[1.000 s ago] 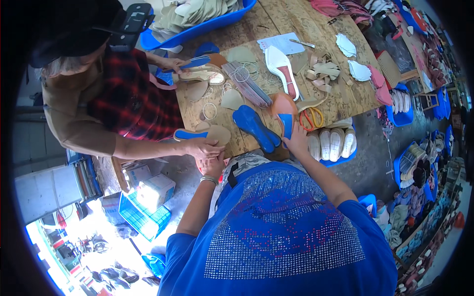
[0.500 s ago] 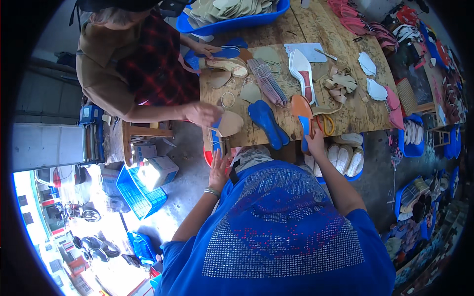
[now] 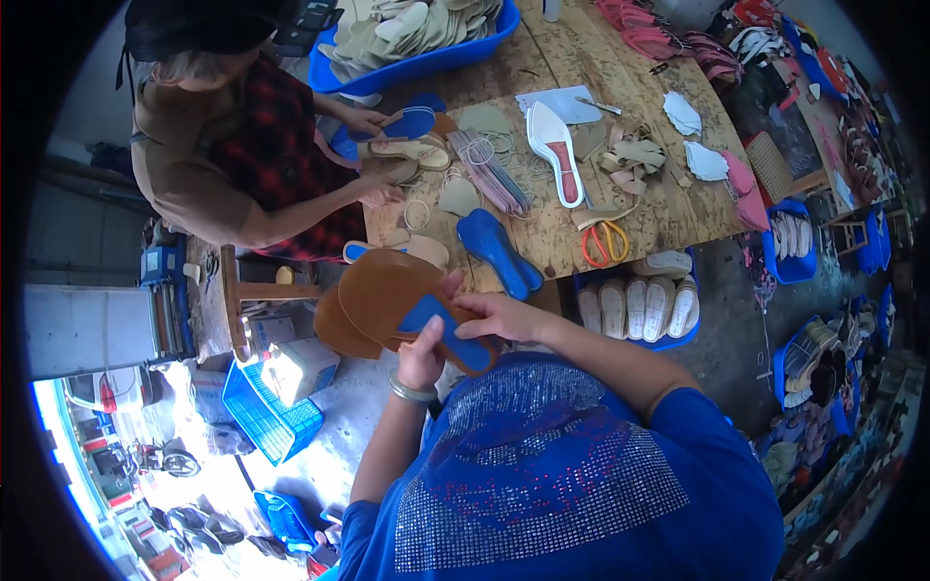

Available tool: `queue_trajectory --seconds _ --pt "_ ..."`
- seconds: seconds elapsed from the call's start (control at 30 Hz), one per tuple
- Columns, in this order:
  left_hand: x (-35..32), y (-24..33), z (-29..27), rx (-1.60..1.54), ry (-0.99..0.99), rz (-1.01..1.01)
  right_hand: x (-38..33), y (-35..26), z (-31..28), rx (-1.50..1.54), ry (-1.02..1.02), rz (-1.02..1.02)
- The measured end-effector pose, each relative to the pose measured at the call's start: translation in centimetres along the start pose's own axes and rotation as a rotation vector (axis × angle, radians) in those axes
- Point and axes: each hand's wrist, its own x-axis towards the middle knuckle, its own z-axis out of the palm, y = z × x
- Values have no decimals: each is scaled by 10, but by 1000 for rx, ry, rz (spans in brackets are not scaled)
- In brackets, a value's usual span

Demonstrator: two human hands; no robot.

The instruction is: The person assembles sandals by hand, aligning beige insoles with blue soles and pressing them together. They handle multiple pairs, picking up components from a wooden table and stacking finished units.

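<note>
Just off the table's near edge, brown insoles (image 3: pixel 380 290) are held in front of my body, their wide ends pointing away to the left. A blue patch (image 3: pixel 455 351) covers the narrow part of the upper one. My left hand (image 3: pixel 420 360) is closed on its near side, thumb on top. From the right, my right hand (image 3: pixel 506 318) grips the same narrow end with its fingers over the blue. Another brown insole (image 3: pixel 339 327) shows beneath. On the table beyond lie a pair of blue sole-shaped pieces (image 3: pixel 492 250) and scissors (image 3: pixel 591 254) with orange and yellow handles.
A co-worker's hand (image 3: pixel 380 191) rests among soles at the table's left. White soles (image 3: pixel 552 145), a banded stack of strips (image 3: pixel 489 174) and beige scraps (image 3: pixel 635 155) lie on the wooden table (image 3: pixel 693 208). Below its edge, a blue basin (image 3: pixel 686 337) holds pale soles.
My right hand has brought its blue-patched insole leftward from beside the scissors. My left hand now grips with it. The co-worker's near hand has drawn back from the table's corner.
</note>
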Motion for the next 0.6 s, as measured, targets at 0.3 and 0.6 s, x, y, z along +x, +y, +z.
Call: queue_trajectory --seconds 0.3,0.6 --pt "-34 19 -21 347 352 166 16 -4 60 -462 49 -148" --pt "-61 50 -84 551 257 321 69 12 110 -556 -44 -186"
